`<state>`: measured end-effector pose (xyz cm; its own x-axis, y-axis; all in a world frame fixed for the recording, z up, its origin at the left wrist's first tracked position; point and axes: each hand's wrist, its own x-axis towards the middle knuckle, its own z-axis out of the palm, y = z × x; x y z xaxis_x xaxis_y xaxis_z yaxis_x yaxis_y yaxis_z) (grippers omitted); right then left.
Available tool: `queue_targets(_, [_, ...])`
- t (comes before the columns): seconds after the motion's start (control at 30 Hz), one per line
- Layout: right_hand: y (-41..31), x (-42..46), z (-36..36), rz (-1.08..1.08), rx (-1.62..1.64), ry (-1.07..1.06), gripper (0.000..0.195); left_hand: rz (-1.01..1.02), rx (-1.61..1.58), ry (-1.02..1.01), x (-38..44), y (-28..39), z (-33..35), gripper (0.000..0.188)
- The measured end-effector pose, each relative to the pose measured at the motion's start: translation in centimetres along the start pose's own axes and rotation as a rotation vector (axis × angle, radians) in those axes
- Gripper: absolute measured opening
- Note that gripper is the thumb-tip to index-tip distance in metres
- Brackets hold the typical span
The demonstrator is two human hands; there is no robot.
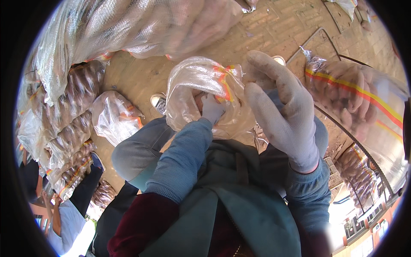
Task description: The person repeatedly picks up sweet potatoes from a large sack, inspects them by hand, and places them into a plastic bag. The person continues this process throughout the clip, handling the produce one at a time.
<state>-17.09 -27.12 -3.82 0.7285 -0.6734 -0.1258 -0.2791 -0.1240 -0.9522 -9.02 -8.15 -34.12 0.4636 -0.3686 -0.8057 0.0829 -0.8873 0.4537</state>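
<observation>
Between the person's knees stands an open clear woven plastic sack [179, 86], its rim rolled back and showing red and yellow stripes. My left hand [212, 108], in a pale knit work glove, reaches down inside its mouth. The fingers meet a pinkish tuber [198, 102], probably a sweet potato, mostly hidden; whether they grip it is unclear. Closer to the camera, my right hand [282, 106] is raised at the sack's right side. Its gloved thumb and fingers are spread, with nothing held between them and soil marks on the fingertips.
Filled sacks [154, 25] lie across the far side, and more are stacked [70, 106] at left. A smaller sack [114, 112] sits by the left shoe [158, 103]. At right, a metal-framed cart [356, 141] carries a striped sack of tubers [350, 86]. Another person [65, 221] is at lower left.
</observation>
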Motion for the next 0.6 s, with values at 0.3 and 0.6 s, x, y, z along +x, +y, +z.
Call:
queue_targets(0.3, [0.1, -1.0, 0.8, 0.049, 0.175, 0.056, 0.045, 0.356, -1.070, -0.605, -15.6, 8.2, -13.0, 0.097])
queue_targets(0.6, [1.6, -2.9, 5.2, -0.254, 0.236, -0.365, 0.073, 0.409, -1.562, -0.610, -21.3, 12.0, -14.7, 0.065])
